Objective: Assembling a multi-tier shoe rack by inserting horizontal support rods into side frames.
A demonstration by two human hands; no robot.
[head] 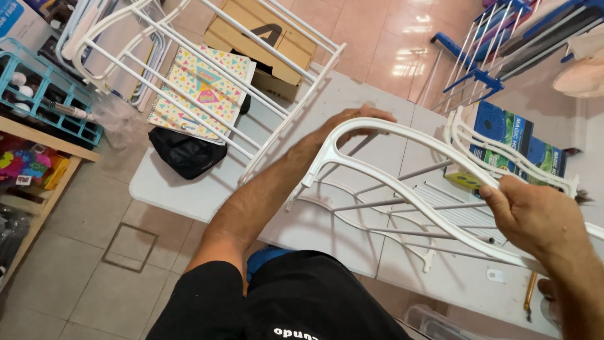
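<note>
The left hand has its fingers hidden behind the white plastic frame; beside the frame, the blue box is half covered.

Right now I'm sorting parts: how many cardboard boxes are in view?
1: a brown cardboard box on the floor beyond the white table, seen through the rack lying there. Others may be hidden.

Single head-worn view, looking steeply down from above the person's own torso onto a white table. Close range: both forearms fill the lower frame, tiled floor beyond left.
</note>
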